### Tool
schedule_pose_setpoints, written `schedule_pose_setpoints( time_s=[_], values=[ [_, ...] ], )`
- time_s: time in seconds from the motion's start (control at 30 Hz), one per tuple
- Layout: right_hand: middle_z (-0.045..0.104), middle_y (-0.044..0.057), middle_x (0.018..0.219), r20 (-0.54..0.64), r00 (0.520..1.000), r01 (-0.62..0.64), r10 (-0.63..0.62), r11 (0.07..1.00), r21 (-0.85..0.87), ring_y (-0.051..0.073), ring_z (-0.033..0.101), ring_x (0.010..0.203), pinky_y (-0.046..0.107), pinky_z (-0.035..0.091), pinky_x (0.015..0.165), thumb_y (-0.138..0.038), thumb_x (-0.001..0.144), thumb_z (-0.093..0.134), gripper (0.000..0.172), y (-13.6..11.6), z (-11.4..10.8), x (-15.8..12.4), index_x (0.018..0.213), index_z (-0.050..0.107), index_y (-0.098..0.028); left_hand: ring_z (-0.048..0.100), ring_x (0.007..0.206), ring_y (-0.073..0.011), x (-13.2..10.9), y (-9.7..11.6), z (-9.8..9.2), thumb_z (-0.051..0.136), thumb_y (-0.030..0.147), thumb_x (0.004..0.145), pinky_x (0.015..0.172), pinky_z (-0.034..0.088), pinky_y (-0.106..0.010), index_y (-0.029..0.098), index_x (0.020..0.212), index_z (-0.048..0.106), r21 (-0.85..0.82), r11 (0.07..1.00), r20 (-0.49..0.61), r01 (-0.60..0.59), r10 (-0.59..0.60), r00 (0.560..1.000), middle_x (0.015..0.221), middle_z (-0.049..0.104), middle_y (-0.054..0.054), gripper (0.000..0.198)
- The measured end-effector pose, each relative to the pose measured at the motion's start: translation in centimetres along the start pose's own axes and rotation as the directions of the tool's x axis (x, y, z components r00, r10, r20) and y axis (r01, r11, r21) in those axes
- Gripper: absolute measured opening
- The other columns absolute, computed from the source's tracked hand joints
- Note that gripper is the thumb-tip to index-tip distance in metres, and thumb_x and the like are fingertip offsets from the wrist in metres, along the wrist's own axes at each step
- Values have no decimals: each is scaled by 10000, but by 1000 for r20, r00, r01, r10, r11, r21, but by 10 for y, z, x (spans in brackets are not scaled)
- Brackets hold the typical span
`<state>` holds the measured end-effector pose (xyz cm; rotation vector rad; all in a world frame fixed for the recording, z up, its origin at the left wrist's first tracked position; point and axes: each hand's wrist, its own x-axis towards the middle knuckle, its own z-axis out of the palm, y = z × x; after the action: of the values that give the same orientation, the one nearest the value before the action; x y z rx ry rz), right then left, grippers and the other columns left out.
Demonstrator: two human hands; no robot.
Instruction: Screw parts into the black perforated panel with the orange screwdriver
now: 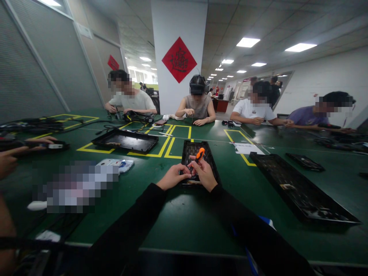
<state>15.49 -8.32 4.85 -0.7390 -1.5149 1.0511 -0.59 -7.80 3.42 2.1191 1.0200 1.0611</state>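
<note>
A black shallow plastic casing [211,152] lies in front of me on the green table, with both my hands over its near half. My right hand [205,173] is closed around a screwdriver [200,154], whose orange and black handle sticks up above the fingers. The screwdriver's shaft and tip are hidden or too small to make out. Close beside it, my left hand [176,176] is closed in a pinch, fingertips near those of the right. What sits between the left fingertips cannot be made out.
A long black casing [304,191] with loose bits lies at right, near a smaller black panel [305,161] and white paper [248,148]. Another black tray [129,141] is at left, beyond a blurred-out item [80,186]. Cables [43,125] lie far left. Several people sit around the table.
</note>
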Motion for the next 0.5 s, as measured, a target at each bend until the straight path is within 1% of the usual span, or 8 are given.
schedule_pose_setpoints(
  time_s=[0.17, 0.3, 0.37, 0.5],
  values=[
    [588, 8, 754, -7, 1000, 18, -18, 1000, -12, 60, 491, 506, 212, 430, 510, -378, 795, 501, 403, 1, 0, -1, 1133, 514, -159, 548, 735, -136, 0, 1, -1, 613, 353, 707, 744, 418, -274, 142, 741, 630, -5, 1000, 10, -13, 13, 1000, 754, 637, -31, 215],
    [575, 3, 735, -1, 1000, 28, -28, 999, -20, 61, 493, 506, 219, 438, 518, -374, 803, 491, 392, 1, 0, -1, 1130, 515, -161, 551, 770, -146, -1, 3, -5, 591, 344, 730, 774, 411, -286, 157, 798, 652, -12, 1000, 61, -25, 26, 998, 785, 653, -37, 208],
    [575, 3, 740, 5, 1000, 28, -28, 999, -20, 60, 493, 504, 221, 440, 522, -372, 803, 492, 391, 1, 0, -1, 1132, 513, -163, 548, 779, -149, -1, 5, -6, 581, 346, 740, 782, 408, -288, 161, 794, 660, -9, 1000, 72, -27, 28, 997, 784, 655, -37, 209],
    [578, 3, 748, 10, 1000, 15, -15, 1000, 1, 60, 493, 507, 219, 440, 522, -377, 795, 503, 405, 1, 0, -1, 1141, 505, -166, 547, 762, -146, -1, 6, -4, 592, 350, 726, 769, 407, -284, 159, 758, 654, 7, 1000, 39, -3, 2, 999, 764, 647, -30, 203]
  ],
)
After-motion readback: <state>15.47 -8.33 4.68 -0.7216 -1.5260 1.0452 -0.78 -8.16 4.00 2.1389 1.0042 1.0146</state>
